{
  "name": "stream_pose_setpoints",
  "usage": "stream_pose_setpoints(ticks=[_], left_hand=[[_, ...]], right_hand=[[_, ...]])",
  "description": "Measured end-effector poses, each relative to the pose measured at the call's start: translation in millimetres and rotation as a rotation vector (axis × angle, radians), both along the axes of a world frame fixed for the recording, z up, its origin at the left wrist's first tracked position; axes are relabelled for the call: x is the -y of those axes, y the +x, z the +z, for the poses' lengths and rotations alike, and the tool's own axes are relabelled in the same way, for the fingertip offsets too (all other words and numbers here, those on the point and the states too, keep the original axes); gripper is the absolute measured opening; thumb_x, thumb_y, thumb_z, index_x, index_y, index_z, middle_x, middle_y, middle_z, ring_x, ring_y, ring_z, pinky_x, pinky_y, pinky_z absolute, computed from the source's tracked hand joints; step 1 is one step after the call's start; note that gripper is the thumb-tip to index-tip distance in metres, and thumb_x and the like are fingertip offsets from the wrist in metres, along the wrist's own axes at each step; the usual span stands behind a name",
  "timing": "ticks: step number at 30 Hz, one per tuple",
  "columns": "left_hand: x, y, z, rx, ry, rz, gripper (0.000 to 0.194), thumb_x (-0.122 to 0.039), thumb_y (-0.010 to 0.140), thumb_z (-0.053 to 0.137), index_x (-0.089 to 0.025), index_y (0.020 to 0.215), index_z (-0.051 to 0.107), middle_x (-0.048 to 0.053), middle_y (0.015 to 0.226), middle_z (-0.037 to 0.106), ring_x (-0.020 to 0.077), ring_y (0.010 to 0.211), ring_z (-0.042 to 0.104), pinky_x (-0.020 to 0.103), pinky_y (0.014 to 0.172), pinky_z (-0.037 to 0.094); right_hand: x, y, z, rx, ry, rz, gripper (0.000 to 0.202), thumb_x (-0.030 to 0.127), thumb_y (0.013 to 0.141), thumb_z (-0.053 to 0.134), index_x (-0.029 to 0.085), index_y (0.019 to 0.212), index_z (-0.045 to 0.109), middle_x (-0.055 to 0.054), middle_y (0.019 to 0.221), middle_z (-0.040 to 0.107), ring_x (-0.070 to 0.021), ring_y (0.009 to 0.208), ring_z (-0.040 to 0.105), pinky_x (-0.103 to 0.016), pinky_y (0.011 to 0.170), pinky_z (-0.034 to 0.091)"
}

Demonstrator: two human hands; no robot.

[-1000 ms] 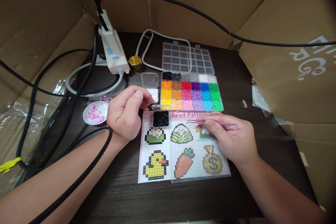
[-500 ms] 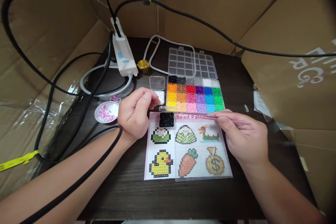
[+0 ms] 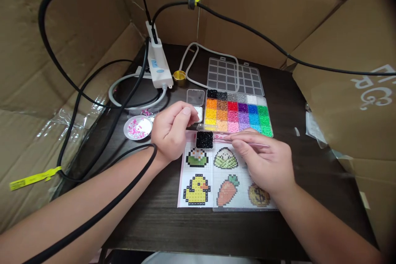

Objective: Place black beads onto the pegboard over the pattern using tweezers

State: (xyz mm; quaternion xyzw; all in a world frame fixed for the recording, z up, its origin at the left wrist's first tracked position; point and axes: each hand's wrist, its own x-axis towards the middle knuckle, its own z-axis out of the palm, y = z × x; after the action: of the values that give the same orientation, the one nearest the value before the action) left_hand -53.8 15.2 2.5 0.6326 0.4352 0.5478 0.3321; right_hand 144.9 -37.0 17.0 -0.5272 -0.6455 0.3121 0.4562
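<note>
My right hand (image 3: 267, 159) grips pink tweezers (image 3: 252, 143) between thumb and fingers, tips pointing left toward a small open box of black beads (image 3: 204, 140). Whether the tips touch a bead I cannot tell. That box sits at the upper edge of a bead pattern sheet (image 3: 195, 170) with printed figures, among them a duck and a carrot. A clear pegboard (image 3: 244, 209) lies over the sheet's right part. My left hand (image 3: 171, 130) is closed, its fingers curled beside a small box of white beads (image 3: 199, 114); anything inside it is hidden.
Behind the sheet stands a compartment case of coloured beads (image 3: 237, 115), its clear lid (image 3: 234, 76) open. At left are a white dish (image 3: 127, 133) of pink and white beads, a power strip (image 3: 159, 64) and a black cable (image 3: 93, 210) crossing my left forearm. Cardboard walls (image 3: 260, 16) surround the table.
My right hand has moved left with the tweezers, bringing their tips to the black bead box. My left hand keeps its pose. The whole view has shifted slightly.
</note>
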Motion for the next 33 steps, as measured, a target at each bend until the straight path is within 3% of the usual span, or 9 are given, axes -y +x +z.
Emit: stream_pose_setpoints(ticks=[6,33], left_hand=[[-0.2,1.4,-1.3,-0.014,-0.012,0.002,0.029,-0.025,0.094,0.043,-0.017,0.076,0.064,0.002,0.071,0.063,0.0131,0.065,0.055,0.028,0.061,0.045],[2.2,2.0,0.3,-0.021,-0.009,-0.009,0.029,-0.026,0.094,0.044,-0.017,0.076,0.064,0.002,0.069,0.061,0.0132,0.064,0.055,0.028,0.061,0.045]], right_hand=[[0.1,1.6,-11.6,-0.05,-0.065,-0.066,0.008,0.022,0.082,0.069,0.023,0.083,0.077,-0.001,0.081,0.077,-0.0154,0.071,0.072,-0.025,0.061,0.059],[-3.4,-5.4,-10.0,-0.105,-0.118,-0.02,0.007,0.022,0.08,0.07,0.022,0.08,0.077,-0.003,0.081,0.079,-0.0196,0.073,0.076,-0.03,0.065,0.064]])
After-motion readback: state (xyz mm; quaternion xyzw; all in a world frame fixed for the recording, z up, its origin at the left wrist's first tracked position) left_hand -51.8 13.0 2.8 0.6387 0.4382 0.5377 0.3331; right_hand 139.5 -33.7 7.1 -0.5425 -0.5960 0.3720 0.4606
